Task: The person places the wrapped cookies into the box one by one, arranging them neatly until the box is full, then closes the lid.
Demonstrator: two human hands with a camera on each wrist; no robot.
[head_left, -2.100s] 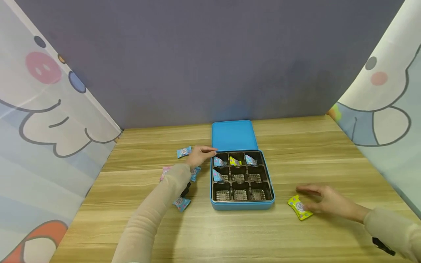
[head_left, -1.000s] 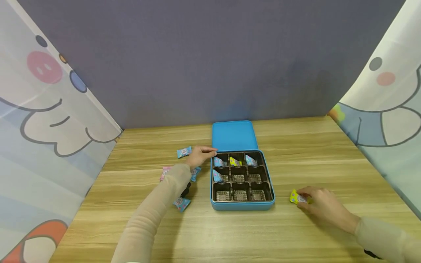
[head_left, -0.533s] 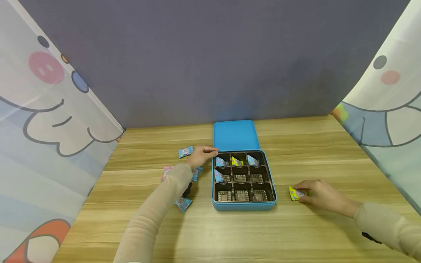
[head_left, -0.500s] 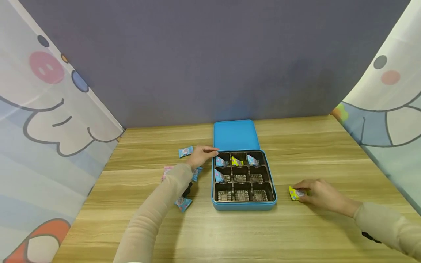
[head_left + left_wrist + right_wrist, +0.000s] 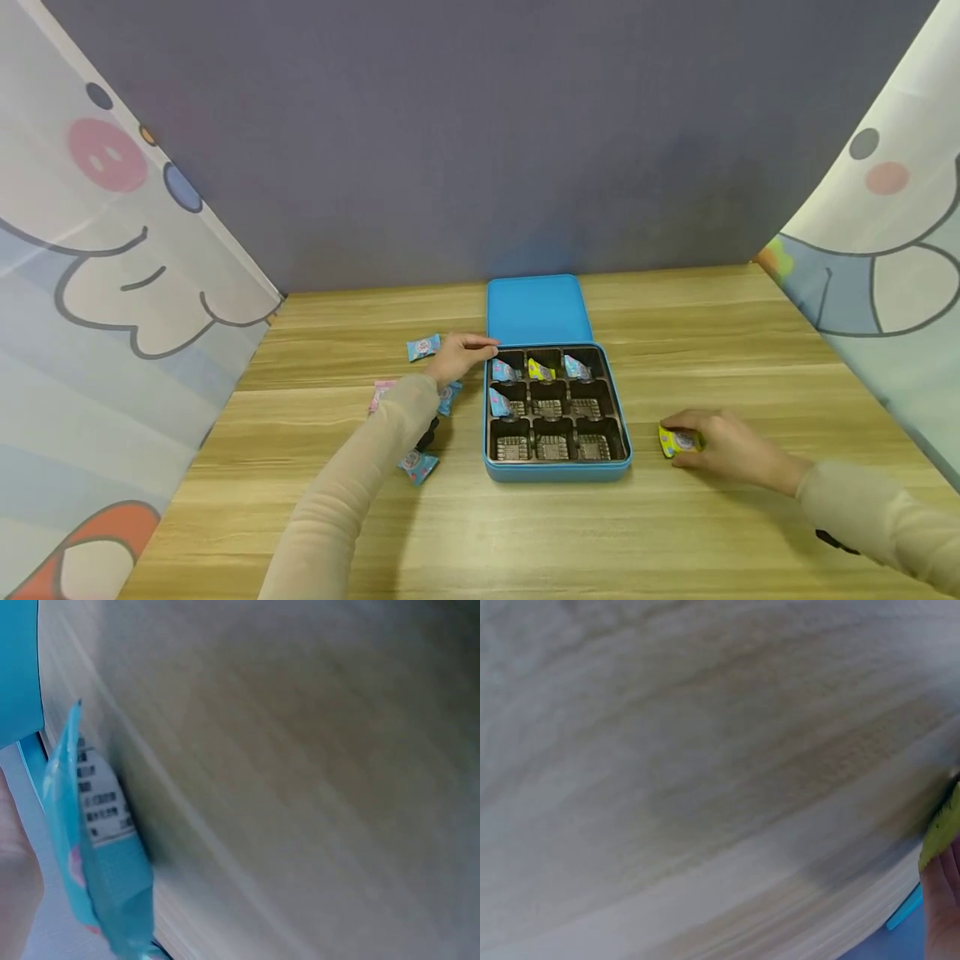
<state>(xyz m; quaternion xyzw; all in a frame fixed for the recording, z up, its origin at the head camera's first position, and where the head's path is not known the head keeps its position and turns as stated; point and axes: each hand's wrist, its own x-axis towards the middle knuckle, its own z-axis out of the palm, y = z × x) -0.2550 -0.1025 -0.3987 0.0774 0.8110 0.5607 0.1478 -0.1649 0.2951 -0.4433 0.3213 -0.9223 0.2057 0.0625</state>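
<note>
My right hand [image 5: 738, 450] holds a yellow wrapped candy [image 5: 677, 442] between thumb and fingers, low over the table to the right of a blue box [image 5: 557, 473]. In the right wrist view a strip of the yellow wrapper [image 5: 943, 825] shows at the fingertips. My left hand [image 5: 452, 358] reaches to the box's far left corner, its fairly straight fingertips touching the rim. The box has a black tray with several compartments. Blue candies [image 5: 577, 367] and a yellow candy [image 5: 540, 369] sit in its back row, and another blue candy [image 5: 499, 402] in the middle row's left compartment.
The blue lid [image 5: 537, 308] lies open behind the box. Left of it are loose blue candies [image 5: 423, 347] and a pink candy [image 5: 380, 390], partly hidden by my left arm. A grey panel [image 5: 480, 150] stands behind the wooden table [image 5: 525, 542].
My right hand has come down onto the yellow candy, taken hold of it and shifted it slightly. Most recently the thumb has moved a little toward me. The left hand stays at the box corner.
</note>
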